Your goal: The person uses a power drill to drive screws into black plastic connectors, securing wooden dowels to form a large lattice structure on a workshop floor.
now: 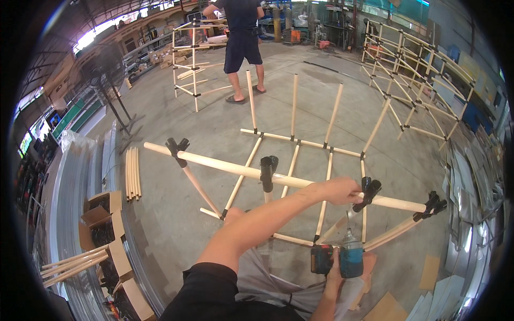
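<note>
My left arm reaches across to the right, and my left hand point(342, 191) is closed around a long cream pipe point(225, 165), right beside a black pipe joint point(367, 193). In my right hand point(335, 275) is a teal and black cordless drill point(352, 254), held low with its bit pointing up toward that joint; whether the tip touches is hard to tell. More black joints sit along the same pipe: one near its left end point(176, 146), one in the middle point(269, 172) and one at the right end point(430, 206). Upright pipes point(199, 187) run down from the joints to a floor frame point(293, 176).
Boxes of black joints point(101, 216), loose pipes point(133, 174) and long metal profiles point(75, 203) lie on the left. Another person point(243, 37) stands ahead, near a pipe frame point(194, 64). A larger pipe rack point(415, 80) stands far right, sheet metal point(466, 182) nearer.
</note>
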### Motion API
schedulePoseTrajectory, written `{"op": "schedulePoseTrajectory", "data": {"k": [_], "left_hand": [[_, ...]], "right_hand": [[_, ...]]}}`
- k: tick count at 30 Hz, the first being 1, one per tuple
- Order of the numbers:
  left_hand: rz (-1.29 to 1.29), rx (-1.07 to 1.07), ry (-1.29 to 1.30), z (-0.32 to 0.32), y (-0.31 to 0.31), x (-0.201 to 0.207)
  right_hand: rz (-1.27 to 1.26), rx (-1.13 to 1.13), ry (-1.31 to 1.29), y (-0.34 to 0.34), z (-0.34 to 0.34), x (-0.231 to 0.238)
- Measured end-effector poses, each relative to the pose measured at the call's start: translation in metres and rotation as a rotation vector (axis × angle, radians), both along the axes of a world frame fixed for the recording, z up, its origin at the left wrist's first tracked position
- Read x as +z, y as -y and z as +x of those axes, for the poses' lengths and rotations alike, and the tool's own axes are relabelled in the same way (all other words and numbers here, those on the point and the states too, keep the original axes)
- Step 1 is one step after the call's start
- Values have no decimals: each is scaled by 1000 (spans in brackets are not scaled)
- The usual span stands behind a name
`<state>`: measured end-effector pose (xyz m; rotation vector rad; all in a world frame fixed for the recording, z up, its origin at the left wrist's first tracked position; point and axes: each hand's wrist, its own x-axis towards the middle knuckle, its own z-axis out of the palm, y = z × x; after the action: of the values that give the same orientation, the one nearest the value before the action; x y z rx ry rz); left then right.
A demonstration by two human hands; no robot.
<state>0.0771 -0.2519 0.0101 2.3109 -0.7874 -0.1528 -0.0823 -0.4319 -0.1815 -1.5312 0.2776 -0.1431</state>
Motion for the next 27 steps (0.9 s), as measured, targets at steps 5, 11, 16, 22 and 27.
{"op": "schedulePoseTrajectory", "data": {"k": [5,11,16,22,27], "left_hand": [[-43,24,9,-2,-4,-11],[29,-1,124,22,-2,-14],[90,36,130,6,-4,-11],[251,196,222,-14,14,-3],[312,223,332,-17,15,-4]], "right_hand": [[-85,21,-13,-14,7,5],[2,-51,40,-20,35,25],[-261,-134,196,-21,40,-52],[-293,-284,314,-28,29,-16],[-158,-211,227,-21,22,-29]]}}
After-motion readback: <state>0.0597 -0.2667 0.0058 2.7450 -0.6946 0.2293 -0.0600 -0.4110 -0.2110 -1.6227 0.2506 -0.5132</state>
